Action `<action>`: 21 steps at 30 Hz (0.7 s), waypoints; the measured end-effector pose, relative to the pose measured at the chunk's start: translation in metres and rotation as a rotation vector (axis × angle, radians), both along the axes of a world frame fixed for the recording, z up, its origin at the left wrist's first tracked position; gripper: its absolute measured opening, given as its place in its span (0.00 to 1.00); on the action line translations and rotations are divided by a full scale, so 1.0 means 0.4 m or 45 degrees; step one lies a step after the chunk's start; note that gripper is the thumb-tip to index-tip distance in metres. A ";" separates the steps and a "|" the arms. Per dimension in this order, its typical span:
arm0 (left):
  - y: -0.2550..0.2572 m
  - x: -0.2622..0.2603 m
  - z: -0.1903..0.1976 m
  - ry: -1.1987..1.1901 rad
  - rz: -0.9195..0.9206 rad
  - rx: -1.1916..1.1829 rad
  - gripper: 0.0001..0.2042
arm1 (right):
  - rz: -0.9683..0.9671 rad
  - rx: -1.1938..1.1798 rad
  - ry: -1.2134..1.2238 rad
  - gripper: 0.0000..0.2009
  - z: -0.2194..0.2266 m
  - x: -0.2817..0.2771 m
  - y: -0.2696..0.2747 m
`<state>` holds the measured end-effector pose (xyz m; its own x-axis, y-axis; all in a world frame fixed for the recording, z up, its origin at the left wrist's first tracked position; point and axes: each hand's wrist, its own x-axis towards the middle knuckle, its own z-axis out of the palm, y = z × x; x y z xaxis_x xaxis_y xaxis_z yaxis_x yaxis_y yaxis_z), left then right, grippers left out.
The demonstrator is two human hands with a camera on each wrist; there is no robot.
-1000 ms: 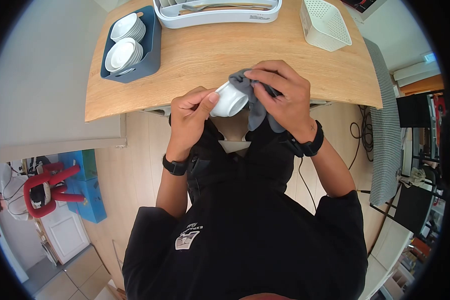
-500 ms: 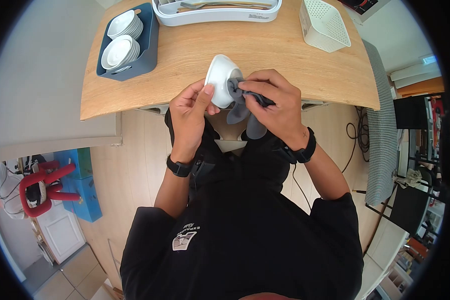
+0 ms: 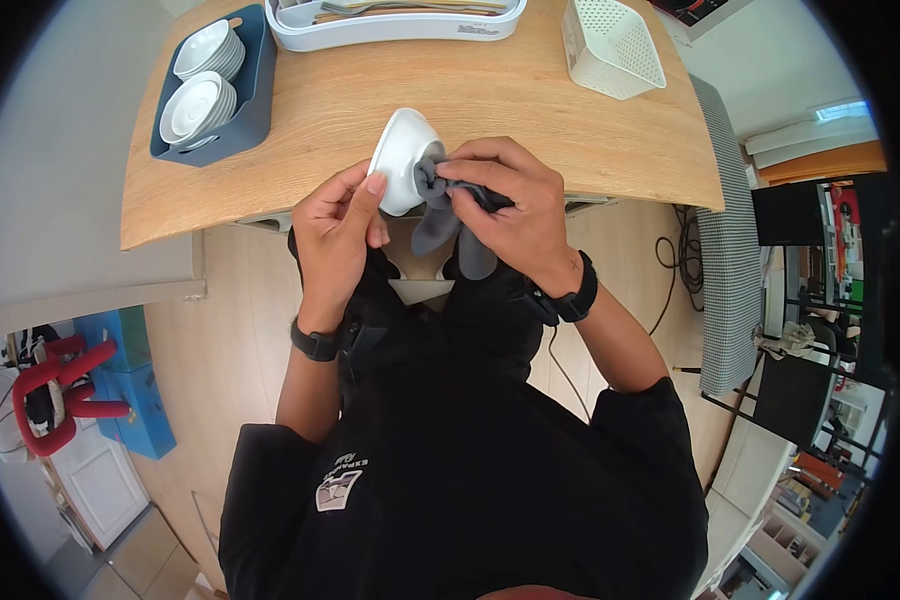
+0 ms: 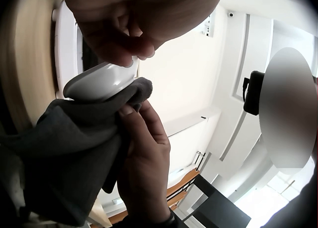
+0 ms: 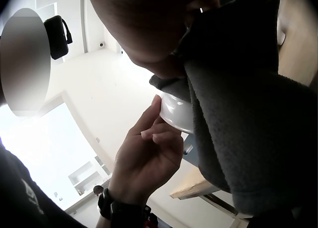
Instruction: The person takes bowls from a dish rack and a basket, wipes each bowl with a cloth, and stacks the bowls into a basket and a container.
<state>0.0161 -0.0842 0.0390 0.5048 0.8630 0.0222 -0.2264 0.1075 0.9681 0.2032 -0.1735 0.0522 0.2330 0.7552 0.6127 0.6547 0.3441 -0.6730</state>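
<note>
A white bowl (image 3: 400, 160) is tipped on its side above the table's front edge, its base turned to the right. My left hand (image 3: 336, 225) grips it by the rim, thumb on the outer wall. In my right hand (image 3: 515, 205) a grey cloth (image 3: 434, 228) is pinched and pressed against the bowl's base, its loose ends hanging down. The left wrist view shows the cloth (image 4: 74, 133) bunched along the underside of the bowl (image 4: 99, 83). From the right wrist, the cloth (image 5: 233, 123) covers much of the bowl (image 5: 175, 111).
On the wooden table (image 3: 450, 90), a blue bin (image 3: 255, 110) with stacked white bowls (image 3: 198, 105) stands at the left. A white cutlery tray (image 3: 400, 27) sits at the back, and a perforated white basket (image 3: 610, 55) at the right. Cables (image 3: 678, 255) lie on the floor.
The bowl has been turned and raised so that it stands more upright. The cloth has moved from its rim onto its base. Lately the whole head view has shifted left.
</note>
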 end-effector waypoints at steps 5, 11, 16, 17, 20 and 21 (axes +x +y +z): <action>0.009 -0.003 -0.013 0.011 0.052 0.123 0.13 | -0.083 -0.043 0.061 0.12 0.015 0.033 -0.001; 0.016 -0.026 0.000 -0.048 0.016 0.202 0.10 | -0.156 -0.080 0.246 0.13 0.037 0.069 -0.006; 0.015 -0.009 -0.007 -0.032 -0.004 0.511 0.26 | 0.132 -0.245 0.233 0.14 0.043 0.043 -0.011; 0.016 -0.010 -0.005 -0.025 0.003 0.512 0.26 | 0.140 -0.245 0.238 0.14 0.041 0.041 -0.010; 0.017 -0.008 0.006 -0.077 0.006 0.558 0.26 | 0.182 -0.232 0.321 0.15 0.035 0.037 -0.009; 0.019 -0.010 0.006 -0.068 -0.020 0.565 0.28 | 0.213 -0.270 0.318 0.15 0.040 0.031 -0.012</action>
